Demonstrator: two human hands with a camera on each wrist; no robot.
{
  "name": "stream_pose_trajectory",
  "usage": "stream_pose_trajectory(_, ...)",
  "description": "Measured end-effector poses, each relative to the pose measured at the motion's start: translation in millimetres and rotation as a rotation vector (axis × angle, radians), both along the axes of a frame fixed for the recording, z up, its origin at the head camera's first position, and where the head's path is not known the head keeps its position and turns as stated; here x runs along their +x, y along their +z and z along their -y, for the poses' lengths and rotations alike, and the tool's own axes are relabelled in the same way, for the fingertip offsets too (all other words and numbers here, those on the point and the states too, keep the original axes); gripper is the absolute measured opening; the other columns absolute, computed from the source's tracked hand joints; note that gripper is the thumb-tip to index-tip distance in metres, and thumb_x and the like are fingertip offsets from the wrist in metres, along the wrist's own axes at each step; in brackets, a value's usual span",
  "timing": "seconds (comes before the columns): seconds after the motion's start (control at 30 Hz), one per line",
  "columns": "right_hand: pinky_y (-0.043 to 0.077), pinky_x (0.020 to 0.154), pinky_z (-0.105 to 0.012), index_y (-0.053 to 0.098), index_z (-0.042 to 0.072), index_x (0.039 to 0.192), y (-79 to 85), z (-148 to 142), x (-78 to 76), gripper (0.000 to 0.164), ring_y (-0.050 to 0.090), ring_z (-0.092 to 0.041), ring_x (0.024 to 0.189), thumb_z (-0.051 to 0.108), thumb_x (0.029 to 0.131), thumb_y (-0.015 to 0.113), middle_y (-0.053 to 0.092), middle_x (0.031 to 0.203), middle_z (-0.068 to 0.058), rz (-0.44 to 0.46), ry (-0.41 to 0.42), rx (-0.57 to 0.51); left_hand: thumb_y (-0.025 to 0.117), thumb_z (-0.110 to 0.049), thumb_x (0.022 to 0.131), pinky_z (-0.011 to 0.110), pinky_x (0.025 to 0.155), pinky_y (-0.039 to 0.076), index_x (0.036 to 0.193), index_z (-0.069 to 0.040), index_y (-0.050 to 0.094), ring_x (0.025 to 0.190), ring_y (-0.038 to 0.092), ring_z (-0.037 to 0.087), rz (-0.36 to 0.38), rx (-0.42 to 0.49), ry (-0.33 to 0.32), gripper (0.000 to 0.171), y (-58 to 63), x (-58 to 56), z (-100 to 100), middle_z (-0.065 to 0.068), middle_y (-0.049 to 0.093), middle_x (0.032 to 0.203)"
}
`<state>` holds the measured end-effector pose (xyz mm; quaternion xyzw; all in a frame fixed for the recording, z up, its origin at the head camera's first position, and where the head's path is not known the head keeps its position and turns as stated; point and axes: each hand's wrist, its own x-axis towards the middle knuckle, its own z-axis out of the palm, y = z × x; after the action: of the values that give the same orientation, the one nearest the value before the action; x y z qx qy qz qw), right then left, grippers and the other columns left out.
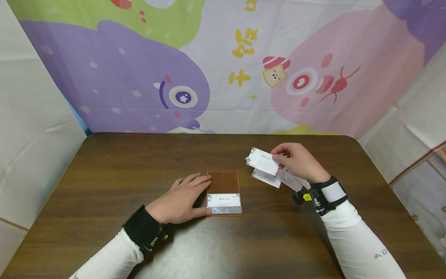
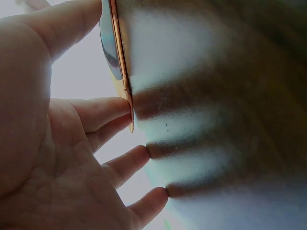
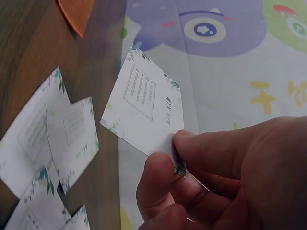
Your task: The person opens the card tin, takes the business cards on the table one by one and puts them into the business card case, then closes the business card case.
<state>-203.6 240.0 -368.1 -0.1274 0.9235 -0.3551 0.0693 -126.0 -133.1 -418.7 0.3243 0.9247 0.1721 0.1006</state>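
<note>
A brown card holder [image 1: 223, 182] lies flat on the table, a white business card [image 1: 223, 200] with leaf print tucked under its clear pocket. My left hand [image 1: 182, 199] rests against the holder's left edge, fingers fairly straight and thumb at the lower corner; in the left wrist view its fingertips [image 2: 156, 194] touch the tabletop. Over to the right, my right hand [image 1: 299, 161] pinches another business card [image 3: 146, 98] by one corner between thumb and fingers, raised off the table. Beneath it lie several loose cards [image 3: 72, 139], overlapping one another.
The dark wooden table [image 1: 139, 162] reaches back to a cartoon-printed cloth [image 1: 237, 108]. White cloth walls [image 1: 38, 116] stand at both sides. The loose cards lie to the right of the holder.
</note>
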Motion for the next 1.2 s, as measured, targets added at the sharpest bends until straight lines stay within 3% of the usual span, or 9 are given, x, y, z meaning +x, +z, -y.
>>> stream_pose_trajectory(0.27, 0.052, 0.073, -0.038, 0.074, 0.004, 0.121, -0.1, 15.5, 2.9, 0.019, 0.065, -0.038, 0.086, 0.013, 0.106, 0.067, 0.07, 0.103, -0.013, 0.025, 0.026, -0.006, 0.07, -0.055, 0.1, 0.069, 0.116, 0.03, 0.163, -0.004, 0.042, 0.157, 0.027, 0.04, -0.006, -0.003, 0.002, 0.086, -0.8, 0.0, 0.4, 0.011, 0.038, 0.169)
stream_pose_trajectory(0.5, 0.053, 0.073, -0.038, 0.073, 0.003, 0.12, -2.4, 26.6, 3.9, 0.017, 0.064, -0.032, 0.082, 0.009, 0.105, 0.067, 0.069, 0.106, -0.013, 0.022, 0.061, -0.021, 0.07, -0.055, 0.1, 0.069, 0.116, 0.03, 0.162, -0.003, 0.042, 0.157, 0.027, 0.04, -0.003, -0.002, 0.005, 0.086, -0.2, 0.8, 0.2, 0.011, 0.038, 0.168)
stream_pose_trajectory(0.63, 0.049, 0.068, -0.037, 0.073, 0.004, 0.116, -3.6, 34.9, 4.5, 0.014, 0.063, -0.036, 0.081, 0.009, 0.105, 0.066, 0.068, 0.1, -0.012, 0.034, 0.089, -0.025, 0.071, -0.055, 0.1, 0.069, 0.116, 0.03, 0.162, -0.003, 0.043, 0.157, 0.027, 0.04, -0.003, 0.0, 0.005, 0.086, 0.1, 0.9, 0.3, 0.011, 0.038, 0.168)
stream_pose_trajectory(0.93, 0.052, 0.074, -0.036, 0.075, 0.004, 0.114, -10.4, 56.9, 8.0, 0.014, 0.065, -0.025, 0.078, 0.008, 0.106, 0.064, 0.07, 0.095, -0.005, 0.014, 0.192, -0.026, 0.07, -0.056, 0.099, 0.069, 0.116, 0.03, 0.162, -0.004, 0.043, 0.157, 0.027, 0.039, -0.001, -0.005, 0.008, 0.086, -0.3, 0.4, 0.2, 0.011, 0.037, 0.169)
stream_pose_trajectory(1.2, 0.052, 0.071, -0.035, 0.077, 0.01, 0.111, -16.7, 75.5, 9.9, 0.013, 0.062, -0.017, 0.077, 0.012, 0.106, 0.066, 0.068, 0.091, -0.001, -0.001, 0.26, 0.004, 0.071, -0.056, 0.099, 0.069, 0.116, 0.031, 0.162, -0.003, 0.042, 0.157, 0.028, 0.039, 0.001, 0.0, 0.02, 0.088, -0.1, 0.4, -0.4, 0.011, 0.038, 0.168)
